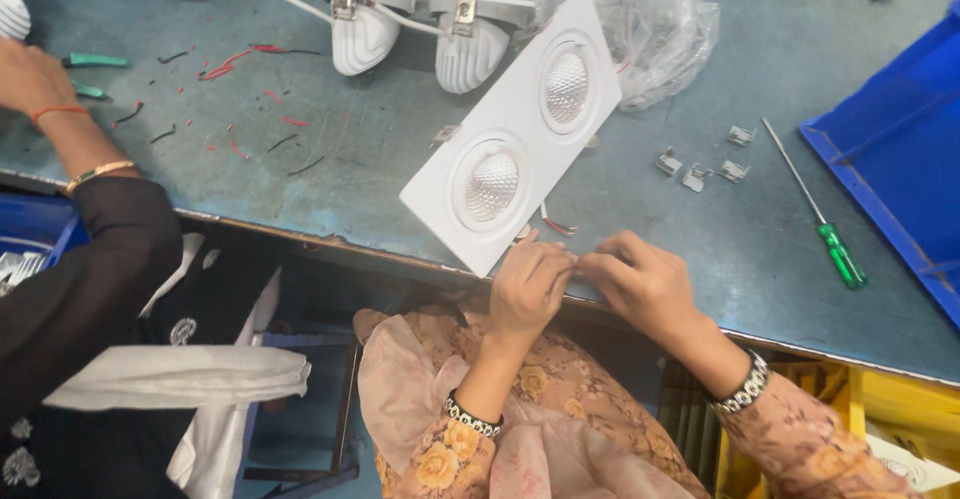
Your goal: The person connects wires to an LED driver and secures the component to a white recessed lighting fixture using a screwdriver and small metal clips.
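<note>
White rectangular twin-lamp fixture plate lies tilted at the grey table's near edge; your left hand and right hand meet there, pinching its thin wires. Green-handled screwdriver, metal clips and blue bin crowd your right; a co-worker's arm occupies the left.

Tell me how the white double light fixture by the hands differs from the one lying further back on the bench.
The near fixture lies face up, showing its flat white plate and two round textured lenses; the far fixture lies face down, showing two ribbed white housings and metal spring clips. The near one sits at a slant beside the left hand and right hand; the far one lies untouched. Both are white twin-lamp units on the bench.
</note>
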